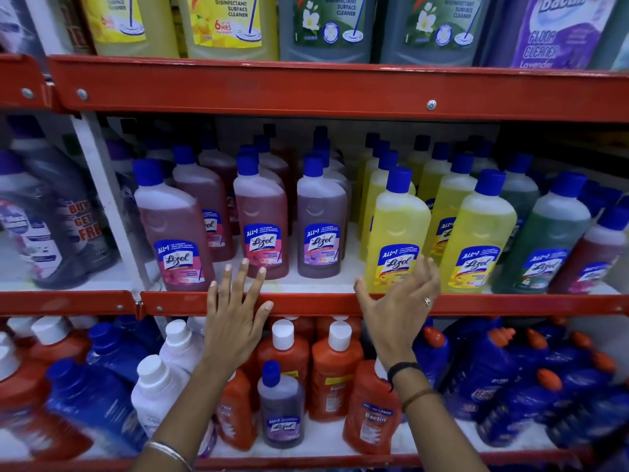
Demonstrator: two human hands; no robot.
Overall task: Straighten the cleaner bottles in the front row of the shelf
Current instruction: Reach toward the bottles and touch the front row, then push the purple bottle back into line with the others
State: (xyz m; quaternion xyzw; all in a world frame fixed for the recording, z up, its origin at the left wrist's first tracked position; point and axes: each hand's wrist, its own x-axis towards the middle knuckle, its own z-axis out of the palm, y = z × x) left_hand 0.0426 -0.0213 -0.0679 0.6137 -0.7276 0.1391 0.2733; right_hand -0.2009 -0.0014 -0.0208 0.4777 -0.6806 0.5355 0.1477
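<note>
The middle shelf's front row holds blue-capped cleaner bottles: a pink one (177, 226) at the left leaning left, a second pink one (262, 229), a purple one (320, 229), two yellow ones (398, 229) (480, 240), a green one (548, 247) and a pink one (595, 257) at the right. My left hand (235, 318) is open with fingers spread, over the red shelf rail (313, 303), fingertips just below the two pink bottles. My right hand (401, 301) is open, fingers by the base of the first yellow bottle.
More rows of the same bottles stand behind. The shelf above (238, 86) carries large yellow, green and lavender jugs. Below are orange (335, 373), blue (503, 376) and white (156, 393) bottles. A white upright post (109, 202) divides off the left bay with grey bottles.
</note>
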